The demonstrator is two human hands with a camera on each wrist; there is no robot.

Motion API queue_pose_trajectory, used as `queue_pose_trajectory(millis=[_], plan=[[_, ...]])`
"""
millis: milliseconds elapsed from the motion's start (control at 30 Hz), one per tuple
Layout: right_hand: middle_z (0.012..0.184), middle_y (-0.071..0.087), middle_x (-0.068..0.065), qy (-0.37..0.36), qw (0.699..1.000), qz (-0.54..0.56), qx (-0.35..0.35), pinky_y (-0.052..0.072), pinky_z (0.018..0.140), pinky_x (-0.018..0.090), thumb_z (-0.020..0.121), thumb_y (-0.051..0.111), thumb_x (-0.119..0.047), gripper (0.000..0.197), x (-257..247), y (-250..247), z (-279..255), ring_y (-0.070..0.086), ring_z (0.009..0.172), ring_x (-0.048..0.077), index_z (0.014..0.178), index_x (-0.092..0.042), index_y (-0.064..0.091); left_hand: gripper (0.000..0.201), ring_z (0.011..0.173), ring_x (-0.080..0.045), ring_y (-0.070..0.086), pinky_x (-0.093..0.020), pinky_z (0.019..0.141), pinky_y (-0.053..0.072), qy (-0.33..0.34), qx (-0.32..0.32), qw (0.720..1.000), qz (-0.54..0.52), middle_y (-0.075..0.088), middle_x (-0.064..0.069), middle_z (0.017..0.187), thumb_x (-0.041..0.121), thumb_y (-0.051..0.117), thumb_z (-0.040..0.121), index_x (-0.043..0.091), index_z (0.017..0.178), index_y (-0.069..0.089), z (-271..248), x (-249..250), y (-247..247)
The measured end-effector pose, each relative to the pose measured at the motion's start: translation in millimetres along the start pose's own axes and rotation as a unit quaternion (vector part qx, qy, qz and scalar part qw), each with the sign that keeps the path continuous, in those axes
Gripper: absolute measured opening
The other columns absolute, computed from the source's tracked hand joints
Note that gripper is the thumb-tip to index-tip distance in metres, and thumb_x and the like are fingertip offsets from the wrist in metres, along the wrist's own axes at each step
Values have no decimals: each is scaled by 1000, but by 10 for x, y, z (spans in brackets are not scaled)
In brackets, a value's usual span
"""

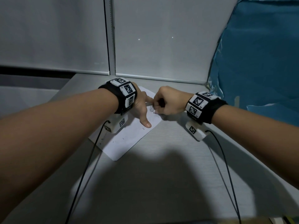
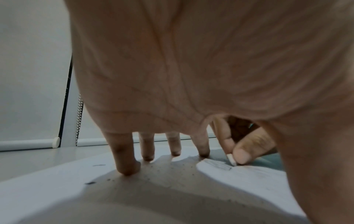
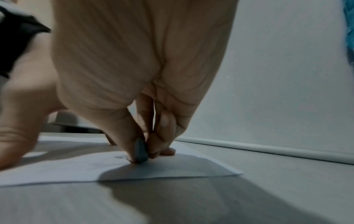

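Observation:
A white sheet of paper (image 1: 127, 139) lies slanted on the grey table (image 1: 161, 175). My left hand (image 1: 143, 110) presses it flat with straight, spread fingers (image 2: 126, 163) and the thumb stretched toward me. My right hand (image 1: 165, 102) is curled just right of it, over a grey pencil scribble (image 1: 151, 109). Its thumb and fingertips pinch a small eraser (image 3: 141, 151), whose lower end touches the paper. In the left wrist view the eraser (image 2: 231, 159) shows pale beside the scribble (image 2: 218, 164). Most of the eraser is hidden by the fingers.
Grey roller blinds with a bead chain (image 1: 114, 46) close off the back of the table. A blue plastic sheet (image 1: 258, 62) hangs at the right. Two black cables (image 1: 87, 167) run from the wrist units toward me. Dark crumbs (image 2: 153, 174) dot the paper.

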State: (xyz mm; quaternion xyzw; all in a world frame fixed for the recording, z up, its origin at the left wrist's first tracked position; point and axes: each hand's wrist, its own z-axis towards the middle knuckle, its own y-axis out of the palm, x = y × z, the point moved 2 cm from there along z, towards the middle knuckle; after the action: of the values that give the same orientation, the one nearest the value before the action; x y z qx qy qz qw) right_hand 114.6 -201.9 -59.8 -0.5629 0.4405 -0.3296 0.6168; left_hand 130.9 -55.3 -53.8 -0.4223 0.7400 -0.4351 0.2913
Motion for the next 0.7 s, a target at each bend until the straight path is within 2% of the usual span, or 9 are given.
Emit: queue_pose_trajectory(millis=[67,100,200,300,367,433,500,600,700], plan=[[66,69,-5,14,1000,-12,11,51,62,25,82,75,-17,8,29,-16,44,61,60,10,74,-15,75,122,147,-28,29,-41,104,36,-5,0,1000,-3,21,5,163,69,82,62,48,157,10,-12,-4,-8],[66,70,-5,12,1000,-17,11,52,62,26,81,75,-16,7,16,-13,44,62,60,11,74,-15,75,122,147,-28,29,-41,103,36,-6,-1,1000,0,20,6,164,69,82,61,48,157,10,-19,-3,-9],[64,66,-6,-20,1000,-14,-8,53,59,26,85,74,-16,12,-108,25,-24,63,60,12,74,-13,72,120,144,-28,34,-36,90,37,0,0,1000,6,23,7,162,69,83,60,47,156,16,-14,-4,-13],[66,66,-10,-56,998,7,-31,47,57,14,87,77,-16,12,-174,53,-99,59,57,2,77,-11,72,115,143,-27,36,-35,88,37,3,-4,1000,-19,23,10,162,63,85,63,44,156,21,19,-8,5],[66,68,-9,-46,999,10,-17,45,58,11,86,78,-19,11,-127,35,-76,59,57,1,78,-12,74,121,144,-28,34,-38,91,38,7,-1,1000,-15,21,9,162,68,86,58,48,156,18,26,-8,8],[66,70,-7,-19,1000,6,1,50,60,18,85,78,-20,12,-49,9,-22,61,58,4,76,-14,74,125,147,-28,28,-43,100,38,7,-1,1000,-10,17,8,163,70,85,56,52,156,11,24,-9,11],[67,72,-4,0,1000,-8,10,59,65,30,83,75,-18,9,-15,-1,18,65,62,10,74,-15,75,125,149,-29,22,-46,107,35,7,-5,1000,-13,14,8,164,70,83,58,51,157,9,14,-20,9],[68,72,0,-17,1000,-11,4,61,65,37,82,72,-18,9,-90,33,-15,68,65,18,76,-13,73,122,148,-28,24,-47,105,36,10,-3,1000,-20,15,9,162,69,85,57,49,156,17,10,-23,17],[63,62,-7,-70,997,11,-21,49,57,22,85,74,-16,11,-242,94,-122,58,56,7,76,-10,71,103,142,-25,34,-37,95,39,16,0,999,-42,24,9,158,58,87,64,39,151,36,4,-30,40]])
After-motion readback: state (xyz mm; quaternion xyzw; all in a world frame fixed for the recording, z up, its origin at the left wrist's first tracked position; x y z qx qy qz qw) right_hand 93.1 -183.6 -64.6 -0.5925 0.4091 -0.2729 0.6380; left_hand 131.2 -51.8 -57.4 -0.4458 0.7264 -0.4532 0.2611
